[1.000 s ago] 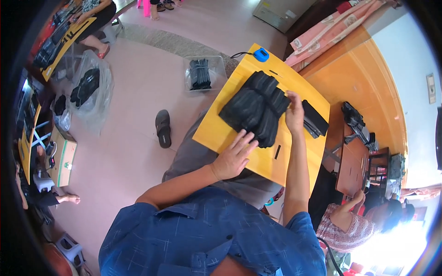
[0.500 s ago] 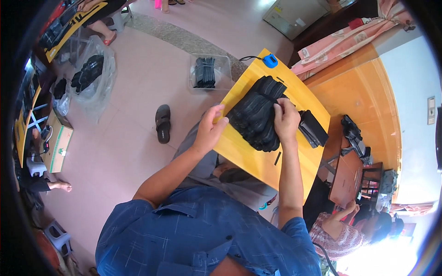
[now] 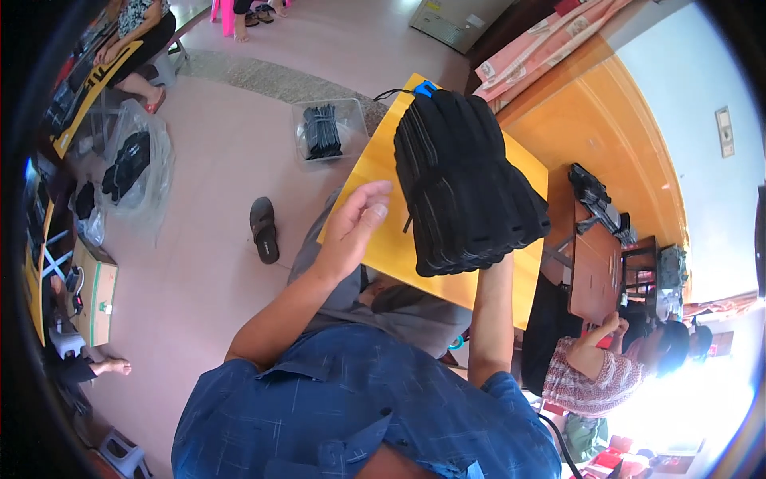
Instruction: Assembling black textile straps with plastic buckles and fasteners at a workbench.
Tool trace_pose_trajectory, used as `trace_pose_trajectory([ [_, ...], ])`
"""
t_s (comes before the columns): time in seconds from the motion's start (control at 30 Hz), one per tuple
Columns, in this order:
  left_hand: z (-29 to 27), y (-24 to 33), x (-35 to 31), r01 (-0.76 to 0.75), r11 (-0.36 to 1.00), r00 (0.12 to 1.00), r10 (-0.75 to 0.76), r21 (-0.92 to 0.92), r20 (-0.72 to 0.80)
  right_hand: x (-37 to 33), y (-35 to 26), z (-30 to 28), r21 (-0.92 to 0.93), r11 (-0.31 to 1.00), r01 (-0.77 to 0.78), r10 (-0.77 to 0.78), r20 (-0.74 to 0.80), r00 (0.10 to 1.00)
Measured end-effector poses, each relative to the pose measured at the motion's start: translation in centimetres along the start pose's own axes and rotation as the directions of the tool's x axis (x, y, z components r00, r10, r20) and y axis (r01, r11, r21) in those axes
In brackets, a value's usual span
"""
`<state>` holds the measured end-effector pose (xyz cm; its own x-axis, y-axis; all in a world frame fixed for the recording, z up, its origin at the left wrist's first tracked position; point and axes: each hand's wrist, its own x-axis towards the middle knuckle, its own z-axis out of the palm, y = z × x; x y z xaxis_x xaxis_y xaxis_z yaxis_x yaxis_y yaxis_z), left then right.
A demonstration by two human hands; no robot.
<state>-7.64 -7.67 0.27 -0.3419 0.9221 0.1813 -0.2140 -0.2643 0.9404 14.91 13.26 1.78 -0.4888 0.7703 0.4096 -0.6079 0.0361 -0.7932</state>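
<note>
A thick stack of flat black pieces (image 3: 467, 180) is raised in front of the camera, above the yellow board (image 3: 381, 164) on my lap. My right hand is hidden behind the stack; only its forearm shows below, rising to the stack's underside. My left hand (image 3: 353, 230) hovers open just left of the stack, fingers spread, touching nothing that I can see.
A clear plastic bin (image 3: 323, 132) with black pieces stands on the floor beyond the board, a dark sandal (image 3: 263, 230) lies left. Plastic bags of black items (image 3: 132, 164) sit far left. A wooden table (image 3: 594, 247) and a seated person (image 3: 590, 371) are at right.
The black stack has been lifted off the yellow board toward the camera by my right hand. My left hand has come off the stack and opened beside it.
</note>
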Motion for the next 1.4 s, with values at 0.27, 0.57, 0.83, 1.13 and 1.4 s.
trace_pose_trajectory([
  [0.27, 2.0, 1.4, 0.0, -0.057, 0.998, 0.985, 0.057, 0.005, -0.161, -2.5, 0.9, 1.2, -0.113, 0.992, 0.057, -0.058, -0.002, 0.998],
  [0.57, 2.4, 2.2, -0.8, -0.291, 0.862, 0.922, 0.368, 0.415, -0.119, -5.7, 1.9, 3.5, -0.308, 0.946, 0.101, -0.112, -0.018, 0.994],
  [0.83, 3.5, 3.4, -0.3, -0.458, 0.644, 0.809, 0.588, 0.613, -0.014, -7.7, 2.6, 4.3, -0.479, 0.871, 0.109, -0.150, -0.048, 0.988],
  [1.13, 4.2, 4.6, 0.2, -0.522, 0.400, 0.751, 0.634, 0.754, 0.184, -4.3, 5.2, 5.3, -0.655, 0.749, 0.099, -0.186, -0.065, 0.980],
  [1.4, 4.6, 4.7, 0.7, -0.570, 0.327, 0.730, 0.622, 0.754, 0.282, -5.7, 5.1, 5.6, -0.782, 0.618, 0.083, -0.218, -0.068, 0.974],
])
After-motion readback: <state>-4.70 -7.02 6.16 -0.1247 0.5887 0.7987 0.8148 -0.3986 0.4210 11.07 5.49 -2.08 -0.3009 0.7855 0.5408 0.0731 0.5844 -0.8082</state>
